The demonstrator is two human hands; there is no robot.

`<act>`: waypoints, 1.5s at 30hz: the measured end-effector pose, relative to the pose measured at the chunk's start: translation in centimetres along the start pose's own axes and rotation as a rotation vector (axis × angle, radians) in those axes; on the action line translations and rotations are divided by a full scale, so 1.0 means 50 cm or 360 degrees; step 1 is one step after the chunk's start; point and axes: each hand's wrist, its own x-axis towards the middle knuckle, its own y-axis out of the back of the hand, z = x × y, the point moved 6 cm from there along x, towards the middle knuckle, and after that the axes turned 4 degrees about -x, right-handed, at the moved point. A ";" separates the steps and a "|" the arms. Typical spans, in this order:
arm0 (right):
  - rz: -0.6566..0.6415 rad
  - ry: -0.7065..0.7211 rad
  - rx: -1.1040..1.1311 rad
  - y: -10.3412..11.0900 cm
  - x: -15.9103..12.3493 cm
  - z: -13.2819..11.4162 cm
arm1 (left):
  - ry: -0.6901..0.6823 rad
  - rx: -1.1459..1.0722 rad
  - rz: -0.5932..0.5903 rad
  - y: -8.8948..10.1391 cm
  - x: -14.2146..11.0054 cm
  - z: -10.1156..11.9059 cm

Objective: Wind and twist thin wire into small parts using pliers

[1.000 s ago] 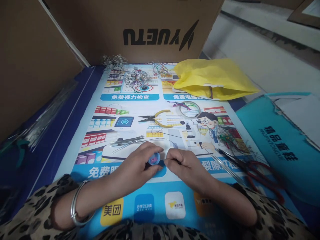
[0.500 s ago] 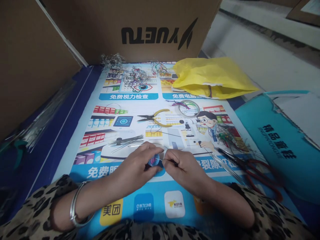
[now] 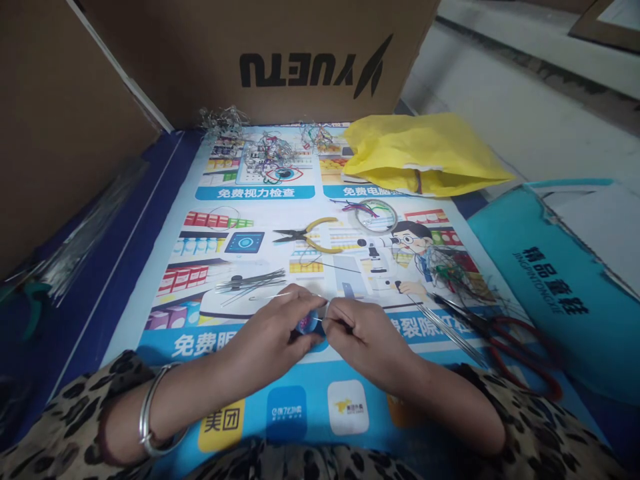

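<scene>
Above printed sheet (image 3: 300, 371), left hand (image 3: 287, 323) gripping cup (image 3: 306, 325), pink beads inside

Sleeves (image 3: 550, 427) in tan cloth with large black animal-print spots cover the person's upper arms, stopping short of the bare forearms. The same spotted print shows on the clothing (image 3: 300, 461) at the lower edge. A rounded, silver-coloured bangle (image 3: 145, 417) circles the left wrist; both hands are ungloved.
</scene>
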 end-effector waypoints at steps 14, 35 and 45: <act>0.0036 0.0004 0.0002 0.003 -0.003 -0.002 | 0.0057 -0.0017 -0.0003 0.001 -0.001 -0.001; 0.0021 0.0009 -0.0002 0.001 -0.004 -0.001 | 0.0095 -0.0012 -0.0015 0.001 0.002 -0.004; 0.0020 0.0021 -0.0056 -0.001 -0.003 -0.002 | 0.0051 0.0000 0.0007 0.003 0.001 0.000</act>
